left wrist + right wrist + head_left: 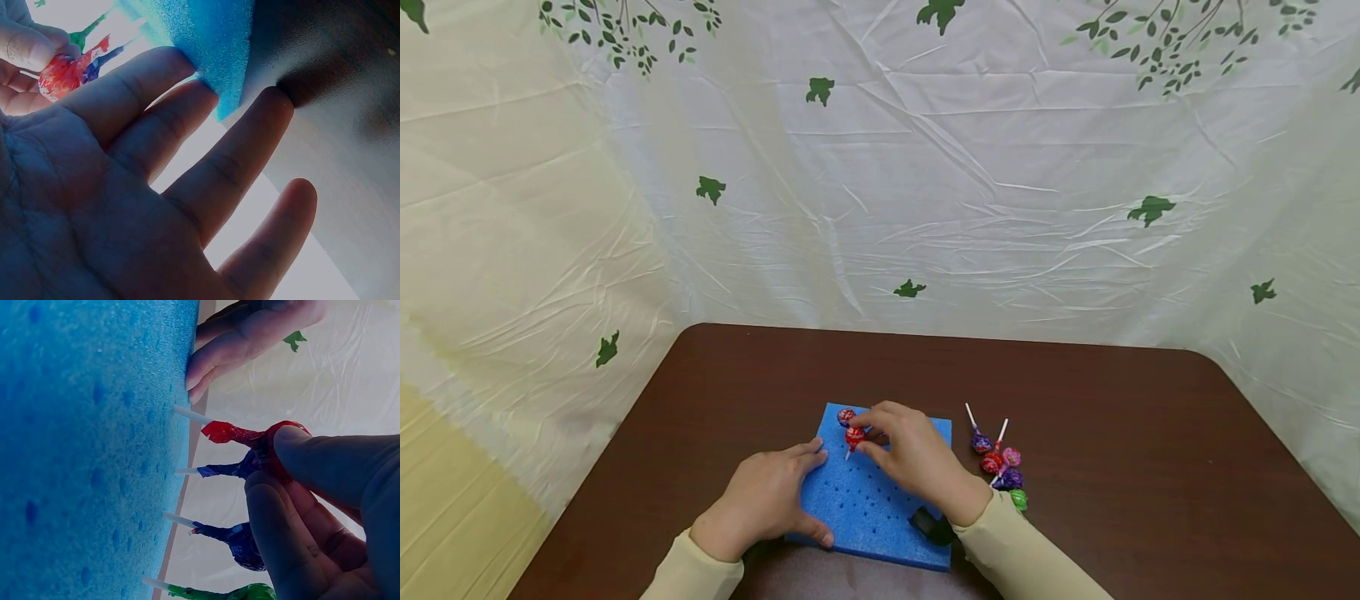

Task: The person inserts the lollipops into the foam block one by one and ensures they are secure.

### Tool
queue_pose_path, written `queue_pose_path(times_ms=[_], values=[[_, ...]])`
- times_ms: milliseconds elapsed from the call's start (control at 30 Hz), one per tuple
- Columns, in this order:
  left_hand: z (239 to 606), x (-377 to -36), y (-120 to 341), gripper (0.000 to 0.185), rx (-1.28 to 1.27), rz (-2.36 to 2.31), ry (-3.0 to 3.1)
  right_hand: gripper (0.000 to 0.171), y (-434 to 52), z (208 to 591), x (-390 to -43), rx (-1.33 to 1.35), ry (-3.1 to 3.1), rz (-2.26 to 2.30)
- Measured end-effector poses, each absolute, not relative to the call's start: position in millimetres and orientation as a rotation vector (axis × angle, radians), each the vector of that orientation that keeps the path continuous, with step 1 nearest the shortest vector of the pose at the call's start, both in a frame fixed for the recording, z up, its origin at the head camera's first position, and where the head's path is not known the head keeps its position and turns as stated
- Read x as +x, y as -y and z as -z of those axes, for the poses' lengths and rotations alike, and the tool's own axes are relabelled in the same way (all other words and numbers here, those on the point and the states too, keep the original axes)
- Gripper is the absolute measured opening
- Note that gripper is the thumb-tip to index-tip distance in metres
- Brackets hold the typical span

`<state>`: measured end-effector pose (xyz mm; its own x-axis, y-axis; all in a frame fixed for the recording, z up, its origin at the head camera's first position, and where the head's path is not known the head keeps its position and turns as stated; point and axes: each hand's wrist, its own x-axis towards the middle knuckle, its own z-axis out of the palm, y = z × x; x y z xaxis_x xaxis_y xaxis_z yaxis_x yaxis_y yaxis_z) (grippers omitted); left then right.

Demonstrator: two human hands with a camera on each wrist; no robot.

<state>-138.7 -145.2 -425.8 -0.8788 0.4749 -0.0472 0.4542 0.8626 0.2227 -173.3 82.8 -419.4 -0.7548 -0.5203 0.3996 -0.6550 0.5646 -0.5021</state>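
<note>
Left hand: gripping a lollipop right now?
No. The left hand lies with straight fingers on the blue foam block, while the right hand pinches the red lollipop.

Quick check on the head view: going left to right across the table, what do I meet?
Left hand resting on the foam's left edge → blue foam board → red lollipop pinched by the right hand → loose pile of lollipops on the brown table.
</note>
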Motion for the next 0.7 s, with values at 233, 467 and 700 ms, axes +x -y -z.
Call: queue_pose_path(times_ms=[233,467,700], values=[[427.3,-139.8,146.2,0.108,0.742,-0.312,-2.948,0.030,-80.7,422.2,-173.9,0.992,2.609,-0.933],[426.0,-139.0,145.5,0.108,0.742,-0.316,-2.937,0.030,-81.3,423.6,-173.7,0.986,2.612,-0.922],[425.7,-139.2,145.5,0.108,0.738,-0.318,-2.937,0.031,-83.5,420.2,-174.0,1.025,2.599,-0.936]])
